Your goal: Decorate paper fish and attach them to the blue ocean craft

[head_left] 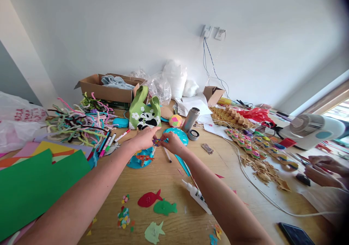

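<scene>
My left hand (144, 138) and my right hand (172, 143) meet above the wooden table (234, 186), and together their fingertips pinch a small multicoloured craft piece (157, 141). Just below them lies a blue paper shape with an orange fish (141, 159). A blue dotted paper disc (178, 134) sits right behind my right hand. Nearer me lie a red felt fish (148, 199), a green felt fish (164, 207), a pale green one (154, 232) and a white glue bottle (196, 196).
Coloured paper sheets (32, 179), pipe cleaners (76, 123) and markers (107, 141) fill the left. A green panda bag (144, 112), a cardboard box (106, 88) and a metal flask (190, 119) stand behind. At right another person's hands (323, 170) work near a white fan (313, 128); a phone (296, 234) lies close.
</scene>
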Available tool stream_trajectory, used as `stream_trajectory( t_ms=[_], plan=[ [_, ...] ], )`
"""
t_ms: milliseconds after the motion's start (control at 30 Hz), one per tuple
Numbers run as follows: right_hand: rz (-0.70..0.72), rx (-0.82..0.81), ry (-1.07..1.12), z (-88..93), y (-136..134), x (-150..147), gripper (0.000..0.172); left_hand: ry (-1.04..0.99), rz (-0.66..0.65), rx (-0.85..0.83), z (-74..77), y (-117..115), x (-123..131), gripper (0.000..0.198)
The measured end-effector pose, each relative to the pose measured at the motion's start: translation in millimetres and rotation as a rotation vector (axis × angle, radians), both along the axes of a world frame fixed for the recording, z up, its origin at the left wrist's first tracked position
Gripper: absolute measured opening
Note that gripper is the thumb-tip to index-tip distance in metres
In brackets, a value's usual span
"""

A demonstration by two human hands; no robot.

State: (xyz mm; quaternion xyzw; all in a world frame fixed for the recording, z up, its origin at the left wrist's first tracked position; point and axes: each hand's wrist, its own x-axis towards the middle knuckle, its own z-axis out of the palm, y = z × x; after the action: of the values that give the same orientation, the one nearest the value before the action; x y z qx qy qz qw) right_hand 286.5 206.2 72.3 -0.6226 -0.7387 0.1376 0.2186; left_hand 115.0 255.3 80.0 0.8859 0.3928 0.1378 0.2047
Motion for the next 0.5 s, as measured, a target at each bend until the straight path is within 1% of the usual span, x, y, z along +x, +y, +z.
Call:
stream_trajectory(
  t_ms=[167,300,500],
  plan=[
    [-0.017,-0.021,-0.020,0.7,1.8,-2.9,0.007,-0.027,-0.005,0.011,-6.1,3.4,-0.1,0.072],
    [-0.032,-0.036,-0.042,0.9,2.7,-5.5,0.007,-0.027,0.003,0.015,-7.2,4.2,-0.2,0.071],
    [-0.030,-0.017,-0.027,-2.4,5.6,-5.9,0.013,-0.020,0.011,0.005,-9.3,6.1,-0.6,0.074]
  ],
)
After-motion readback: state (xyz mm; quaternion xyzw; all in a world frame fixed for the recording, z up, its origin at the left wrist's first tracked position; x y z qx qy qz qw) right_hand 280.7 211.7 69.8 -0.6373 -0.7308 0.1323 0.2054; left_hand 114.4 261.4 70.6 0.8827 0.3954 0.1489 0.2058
